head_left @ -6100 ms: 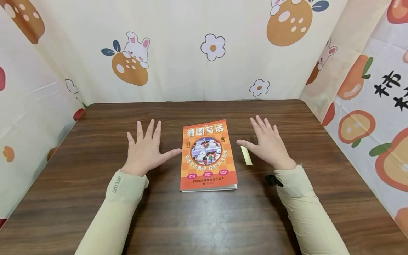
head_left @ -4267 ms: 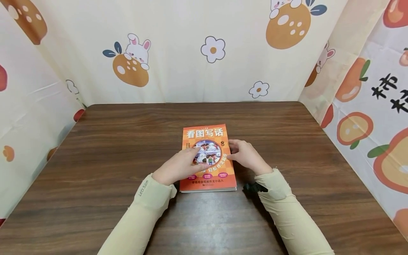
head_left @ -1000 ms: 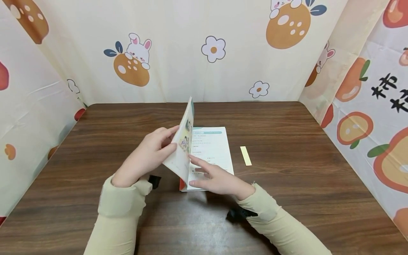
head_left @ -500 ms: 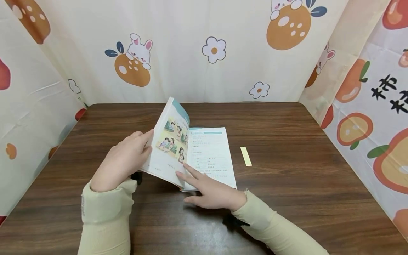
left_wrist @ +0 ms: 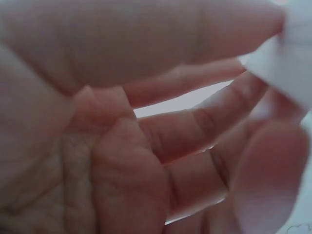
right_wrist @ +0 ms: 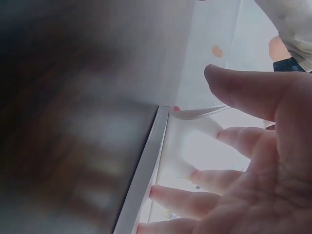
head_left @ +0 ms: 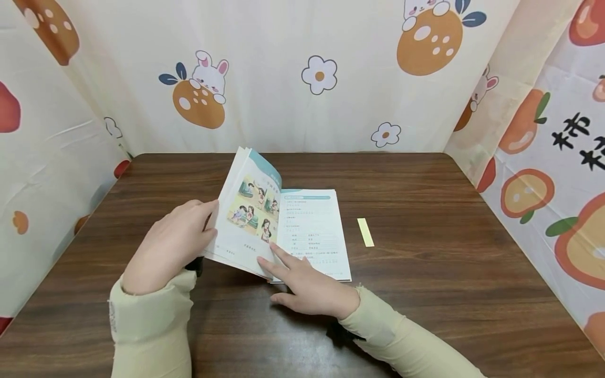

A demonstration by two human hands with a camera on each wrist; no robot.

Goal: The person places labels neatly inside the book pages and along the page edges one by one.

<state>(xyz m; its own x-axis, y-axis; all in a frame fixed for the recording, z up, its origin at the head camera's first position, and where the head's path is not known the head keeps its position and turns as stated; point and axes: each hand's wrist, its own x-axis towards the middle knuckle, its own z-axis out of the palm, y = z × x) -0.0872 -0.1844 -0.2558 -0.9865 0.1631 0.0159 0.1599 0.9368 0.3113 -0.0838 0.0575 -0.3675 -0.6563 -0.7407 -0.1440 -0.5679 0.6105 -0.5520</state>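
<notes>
An opened book lies on the brown table, its right page flat with printed lines. Its left leaves tilt up off the table, showing several coloured pictures. My left hand pinches the outer edge of these raised leaves between thumb and fingers; the left wrist view shows a bit of white paper at the fingertips. Spread and mostly straight, the fingers of my right hand touch the pages near the fold at the lower edge. In the right wrist view they rest on the white page beside the book's page-block edge.
A thin pale yellow strip lies on the wooden table right of the book. Behind the table hangs a cream curtain with rabbits and flowers; printed cloths flank both sides.
The book was closed at first, orange cover up. Both hands came in and opened it; over the last second the left hand drew the leaves leftward and down, and the right hand shifted slightly nearer.
</notes>
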